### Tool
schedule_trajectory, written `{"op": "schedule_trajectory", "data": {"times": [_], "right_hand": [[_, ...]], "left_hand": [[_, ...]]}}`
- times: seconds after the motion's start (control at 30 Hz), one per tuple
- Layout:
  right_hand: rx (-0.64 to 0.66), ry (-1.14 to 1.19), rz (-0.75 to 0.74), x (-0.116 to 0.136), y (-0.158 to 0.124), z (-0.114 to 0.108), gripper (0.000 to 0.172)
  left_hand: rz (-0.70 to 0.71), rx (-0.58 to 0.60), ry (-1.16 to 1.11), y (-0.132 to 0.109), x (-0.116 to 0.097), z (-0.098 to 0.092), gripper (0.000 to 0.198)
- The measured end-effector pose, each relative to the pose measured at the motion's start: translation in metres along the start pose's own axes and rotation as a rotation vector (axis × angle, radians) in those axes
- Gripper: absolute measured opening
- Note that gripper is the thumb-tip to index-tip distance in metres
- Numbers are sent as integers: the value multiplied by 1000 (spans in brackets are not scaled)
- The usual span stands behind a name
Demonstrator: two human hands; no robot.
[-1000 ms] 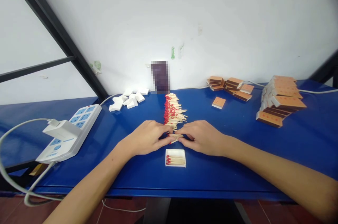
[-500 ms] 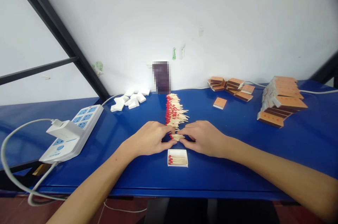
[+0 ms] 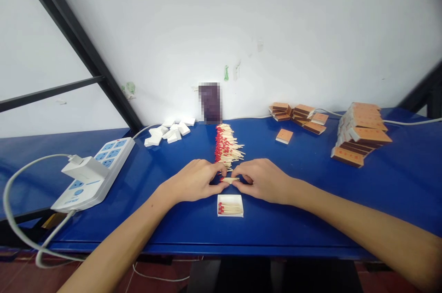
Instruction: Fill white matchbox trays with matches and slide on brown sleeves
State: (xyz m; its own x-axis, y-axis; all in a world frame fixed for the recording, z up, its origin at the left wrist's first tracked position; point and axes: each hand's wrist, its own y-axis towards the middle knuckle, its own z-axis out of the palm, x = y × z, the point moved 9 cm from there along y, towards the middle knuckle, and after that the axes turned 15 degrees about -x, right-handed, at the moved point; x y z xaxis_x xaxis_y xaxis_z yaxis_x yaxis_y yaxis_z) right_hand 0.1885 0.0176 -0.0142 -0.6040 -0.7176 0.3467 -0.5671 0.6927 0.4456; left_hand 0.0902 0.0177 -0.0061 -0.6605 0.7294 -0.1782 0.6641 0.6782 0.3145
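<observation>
Between my two hands lies a small bunch of matches [image 3: 229,180] with red heads to the left. My left hand [image 3: 197,180] grips its head end between thumb and forefinger. My right hand [image 3: 263,181] pinches the plain stick end. Just beyond them a long heap of loose red-headed matches [image 3: 226,145] reaches back toward the wall. Nearer to me, a white open tray [image 3: 241,198] holds a row of matches, heads to the left.
White empty trays [image 3: 172,134] are piled at the back left. A power strip [image 3: 93,182] with a plug and cables is at the left. Orange matchbox sleeves [image 3: 304,115] lie at the back right, beside a larger stack [image 3: 366,134]. A pixelated dark object [image 3: 210,103] stands at the wall.
My fingers have drawn slightly closer around the small bunch, which looks narrower and is a little apart from the heap. The view has shifted slightly.
</observation>
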Motion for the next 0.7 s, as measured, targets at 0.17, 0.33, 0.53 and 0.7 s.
{"op": "schedule_trajectory", "data": {"times": [0.17,0.33,0.53,0.7], "right_hand": [[0,-26,-26,2,0,-2,21],[6,-75,-70,4,-1,-1,23],[-6,-50,-65,2,0,1,21],[5,-38,-41,2,1,1,20]], "left_hand": [[22,-1,-4,0,-2,0,25],[13,5,-7,0,-1,1,22],[8,-1,-10,0,-1,0,27],[17,14,-1,0,-2,0,28]]}}
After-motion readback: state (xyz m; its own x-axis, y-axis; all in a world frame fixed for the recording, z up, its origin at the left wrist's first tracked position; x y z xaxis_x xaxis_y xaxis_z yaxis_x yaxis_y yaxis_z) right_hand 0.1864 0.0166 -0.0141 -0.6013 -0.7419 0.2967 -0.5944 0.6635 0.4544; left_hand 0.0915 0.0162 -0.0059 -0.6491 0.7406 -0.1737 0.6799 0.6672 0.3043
